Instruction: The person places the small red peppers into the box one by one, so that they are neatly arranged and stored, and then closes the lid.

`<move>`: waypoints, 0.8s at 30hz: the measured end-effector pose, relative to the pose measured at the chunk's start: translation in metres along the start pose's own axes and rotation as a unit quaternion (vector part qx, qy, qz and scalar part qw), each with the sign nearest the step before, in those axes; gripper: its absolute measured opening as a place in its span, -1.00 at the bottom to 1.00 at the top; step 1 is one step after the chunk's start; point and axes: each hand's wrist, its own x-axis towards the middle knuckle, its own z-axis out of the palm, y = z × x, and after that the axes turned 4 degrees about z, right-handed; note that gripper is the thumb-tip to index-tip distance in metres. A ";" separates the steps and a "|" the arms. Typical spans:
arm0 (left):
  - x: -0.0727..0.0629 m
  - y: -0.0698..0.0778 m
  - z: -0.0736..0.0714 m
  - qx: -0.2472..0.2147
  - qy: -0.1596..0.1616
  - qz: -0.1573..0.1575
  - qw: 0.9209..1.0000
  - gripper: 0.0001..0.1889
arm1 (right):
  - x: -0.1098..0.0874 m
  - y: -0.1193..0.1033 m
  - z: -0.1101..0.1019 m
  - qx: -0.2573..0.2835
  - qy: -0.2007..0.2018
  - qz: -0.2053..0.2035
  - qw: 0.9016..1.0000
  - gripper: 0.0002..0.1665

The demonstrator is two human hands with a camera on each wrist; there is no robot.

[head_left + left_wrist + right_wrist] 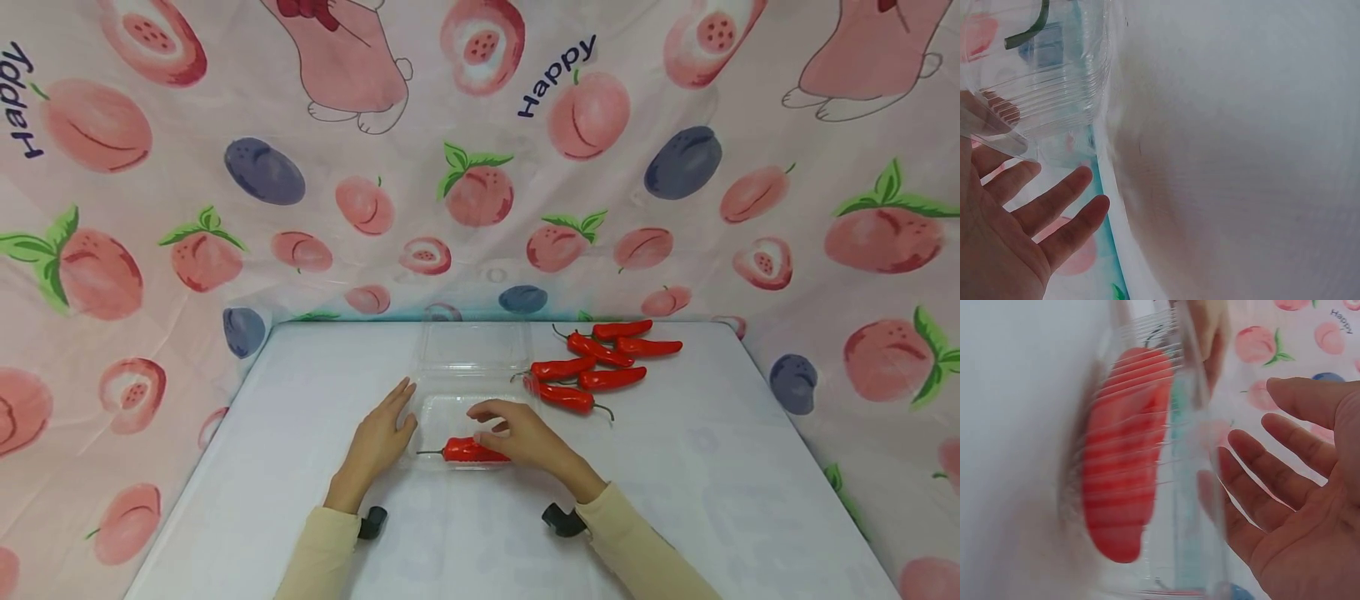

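Note:
A clear plastic clamshell box point(431, 410) stands open on the table, its lid point(476, 346) folded back toward the wall. Inside, along the near side, lies a red chili pepper point(459, 450), its thin stem pointing left. Through the ribbed wall in the right wrist view, the same chili pepper point(1125, 456) shows whole. My left hand point(377, 435) is at the box's left side, fingers spread and fairly straight, thumb near the rim. Over the right part of the box hovers my right hand point(525, 435), fingers loosely bent with nothing between them, covering the pepper's right end.
Several more red chili peppers point(611, 379) lie in a loose group right of the box and behind it. A fruit-print cloth point(480, 250) hangs behind and beside the white table point(322, 367). Black wrist mounts point(562, 521) stick out under both forearms.

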 end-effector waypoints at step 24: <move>-0.001 0.000 0.002 0.001 0.009 0.002 1.000 -0.45 | -0.033 0.001 -0.035 0.022 0.096 -0.035 0.995 -0.57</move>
